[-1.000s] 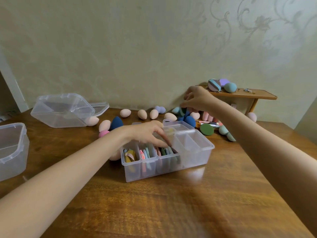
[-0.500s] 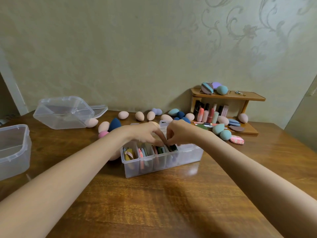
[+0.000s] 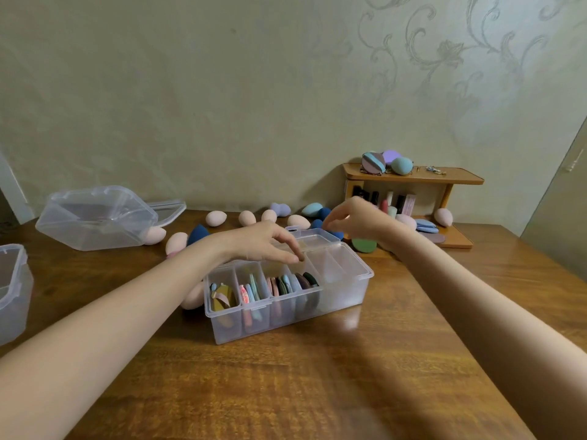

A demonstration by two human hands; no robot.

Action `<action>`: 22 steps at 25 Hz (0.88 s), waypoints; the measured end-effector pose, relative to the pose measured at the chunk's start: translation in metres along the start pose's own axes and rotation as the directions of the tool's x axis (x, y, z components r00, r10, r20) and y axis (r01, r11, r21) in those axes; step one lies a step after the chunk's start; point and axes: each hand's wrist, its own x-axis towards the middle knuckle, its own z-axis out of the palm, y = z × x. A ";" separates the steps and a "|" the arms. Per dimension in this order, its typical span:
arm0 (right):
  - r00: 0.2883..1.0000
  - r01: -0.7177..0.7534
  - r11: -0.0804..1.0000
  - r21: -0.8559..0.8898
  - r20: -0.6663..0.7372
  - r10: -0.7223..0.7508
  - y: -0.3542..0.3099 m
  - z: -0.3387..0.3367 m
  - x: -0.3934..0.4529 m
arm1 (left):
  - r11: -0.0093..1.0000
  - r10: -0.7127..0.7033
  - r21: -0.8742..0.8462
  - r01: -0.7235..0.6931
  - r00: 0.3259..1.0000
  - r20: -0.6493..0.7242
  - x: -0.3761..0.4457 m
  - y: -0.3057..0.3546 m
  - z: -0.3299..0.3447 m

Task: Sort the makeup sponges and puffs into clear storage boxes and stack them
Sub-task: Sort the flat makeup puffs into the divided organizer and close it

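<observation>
A clear divided box (image 3: 287,308) sits on the wooden table (image 3: 286,392), its four compartments running left to right. The leftmost holds an olive puff and a few small pieces, the next two hold flat puffs (image 3: 292,284) standing on edge in pink, teal, dark green and grey, and the rightmost looks empty. The box's lid (image 3: 313,238) lies open behind it.

The left hand (image 3: 260,244) hovers over the third compartment, fingers loosely curved downward with the tips near the back edge of the box — holding nothing. The right hand (image 3: 359,219) is raised behind the box, blurred, its fingers bent toward the thumb; whether anything sits between them cannot be told.

Loose egg-shaped sponges (image 3: 246,217) in pale pink, dark blue and teal lie scattered along the wall, and a green puff (image 3: 363,245) rests just behind the box's right corner. A second clear box (image 3: 95,217) lies tilted at the left rear, another (image 3: 12,293) stands at the left edge. At the right rear a small wooden shelf (image 3: 413,177) carries more sponges on top, with upright tubes beneath
</observation>
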 end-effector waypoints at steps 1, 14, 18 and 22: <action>0.995 -0.065 0.998 0.018 -0.076 0.066 0.014 -0.002 0.009 | 1.000 0.005 0.000 -0.005 1.000 -0.004 0.004 0.000 0.002; 0.903 -0.428 0.902 -0.048 -0.066 0.425 0.092 0.044 0.042 | 0.988 0.063 0.136 -0.074 0.995 0.082 0.011 0.011 0.009; 0.904 -0.369 0.924 0.098 -0.195 0.382 0.081 0.031 0.035 | 0.985 0.091 0.149 -0.092 0.996 0.015 0.006 0.012 0.008; 0.910 -0.158 0.954 0.254 -0.338 0.240 0.041 0.000 0.012 | 0.977 0.106 0.183 -0.109 0.994 0.029 -0.003 0.019 0.016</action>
